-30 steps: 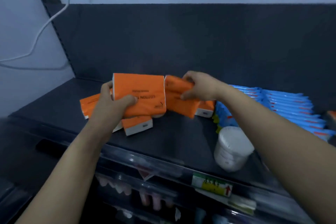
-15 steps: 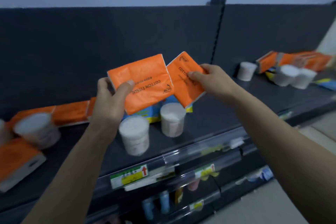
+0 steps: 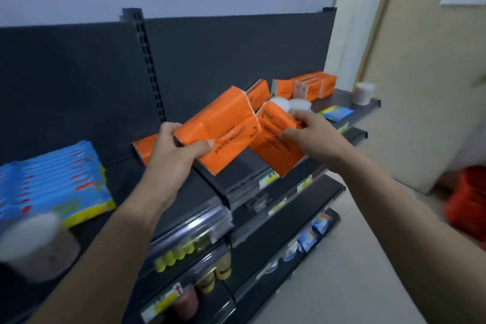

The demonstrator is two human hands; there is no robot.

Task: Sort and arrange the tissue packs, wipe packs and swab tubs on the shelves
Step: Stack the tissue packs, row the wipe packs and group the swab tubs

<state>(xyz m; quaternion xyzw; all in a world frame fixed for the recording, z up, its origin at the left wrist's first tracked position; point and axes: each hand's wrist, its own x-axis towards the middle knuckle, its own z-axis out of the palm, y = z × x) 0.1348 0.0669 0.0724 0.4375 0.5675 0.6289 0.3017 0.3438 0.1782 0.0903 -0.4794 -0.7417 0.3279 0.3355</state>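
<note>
Orange cotton tissue packs filled both my hands above the dark shelf (image 3: 181, 192): left fingers (image 3: 202, 145) clamped one pack (image 3: 223, 130), right fingers (image 3: 288, 135) clamped another (image 3: 273, 143).

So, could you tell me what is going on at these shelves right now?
A person is sorting stock at a dark shelf. The left hand holds one orange tissue pack and the right hand holds another orange pack, both in the air above the shelf. More orange packs stand at the far right, and blue wipe packs lie on the left.
</note>
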